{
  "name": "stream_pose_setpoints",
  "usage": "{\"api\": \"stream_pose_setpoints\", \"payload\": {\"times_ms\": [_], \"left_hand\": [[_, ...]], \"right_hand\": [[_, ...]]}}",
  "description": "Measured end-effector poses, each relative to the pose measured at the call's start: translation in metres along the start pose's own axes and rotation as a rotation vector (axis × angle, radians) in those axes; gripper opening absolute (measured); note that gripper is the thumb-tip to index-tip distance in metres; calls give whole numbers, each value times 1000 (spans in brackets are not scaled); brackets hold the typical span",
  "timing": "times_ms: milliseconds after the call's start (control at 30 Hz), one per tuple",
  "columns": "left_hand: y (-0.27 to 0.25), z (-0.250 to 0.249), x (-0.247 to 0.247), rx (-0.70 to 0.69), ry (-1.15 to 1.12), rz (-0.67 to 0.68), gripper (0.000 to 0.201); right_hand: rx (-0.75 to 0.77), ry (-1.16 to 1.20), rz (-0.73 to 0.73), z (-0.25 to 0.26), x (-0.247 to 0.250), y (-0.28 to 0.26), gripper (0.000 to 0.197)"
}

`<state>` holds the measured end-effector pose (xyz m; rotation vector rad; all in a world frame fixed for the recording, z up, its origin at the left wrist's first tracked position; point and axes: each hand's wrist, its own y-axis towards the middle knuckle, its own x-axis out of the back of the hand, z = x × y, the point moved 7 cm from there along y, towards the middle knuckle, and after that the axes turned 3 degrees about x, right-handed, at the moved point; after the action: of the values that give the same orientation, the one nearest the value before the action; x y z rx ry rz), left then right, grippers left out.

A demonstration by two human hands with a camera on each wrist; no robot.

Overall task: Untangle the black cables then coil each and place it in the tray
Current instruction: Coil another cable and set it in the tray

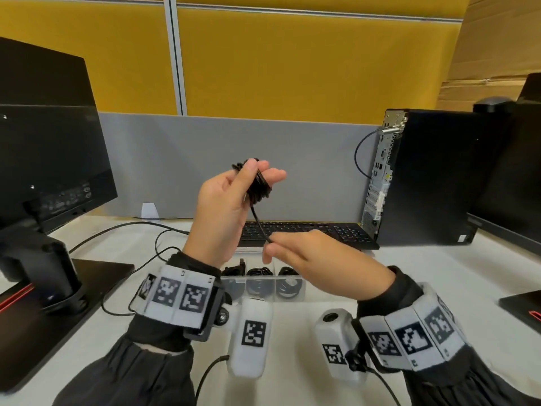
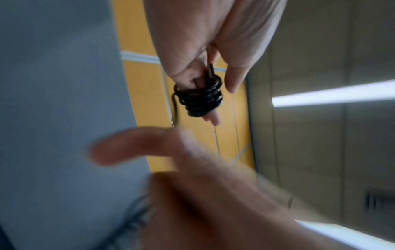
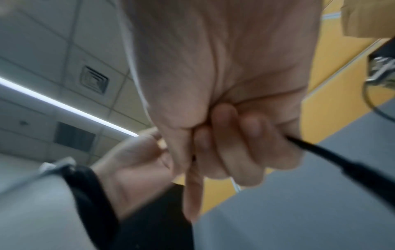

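Note:
My left hand [image 1: 265, 171] is raised above the desk with a black cable [image 1: 259, 186] wound in a tight coil round its fingers, and the thumb presses on the coil. In the left wrist view the coil [image 2: 198, 98] wraps the fingers, with a plug end tucked against the palm. A short tail drops from the coil to my right hand [image 1: 270, 244], which pinches it lower down. The right wrist view shows those fingers curled round the cable [image 3: 320, 152]. Under both hands a clear tray [image 1: 298, 297] holds coiled black cables [image 1: 288, 284] in its compartments.
A black keyboard [image 1: 316, 232] lies behind the tray. A PC tower [image 1: 424, 177] stands at the right with a monitor [image 1: 521, 171] beyond it. Another monitor [image 1: 44, 153] on its stand is at the left. Thin leads [image 1: 131, 230] trail across the white desk.

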<state>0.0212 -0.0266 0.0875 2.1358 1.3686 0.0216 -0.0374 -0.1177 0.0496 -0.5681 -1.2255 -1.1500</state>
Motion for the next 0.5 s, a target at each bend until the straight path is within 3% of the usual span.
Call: {"api": "stream_pose_setpoints", "payload": {"times_ms": [67, 133, 267, 333, 400, 500], "left_hand": [[2, 6, 5, -18, 259, -44, 41], [1, 8, 5, -10, 427, -40, 52], [-9, 4, -15, 37, 639, 140, 69], [-13, 6, -24, 77, 613, 244, 75], [-17, 7, -29, 145, 566, 335, 62], [-24, 8, -33, 202, 538, 449, 27]], "right_hand": [[42, -43, -59, 15, 10, -5, 30], [72, -98, -205, 23, 28, -12, 27], [76, -116, -650, 14, 71, -30, 29], [75, -101, -782, 4, 79, -34, 22], [81, -63, -826, -2, 79, -34, 16], [77, 132, -765, -8, 73, -28, 10]]}}
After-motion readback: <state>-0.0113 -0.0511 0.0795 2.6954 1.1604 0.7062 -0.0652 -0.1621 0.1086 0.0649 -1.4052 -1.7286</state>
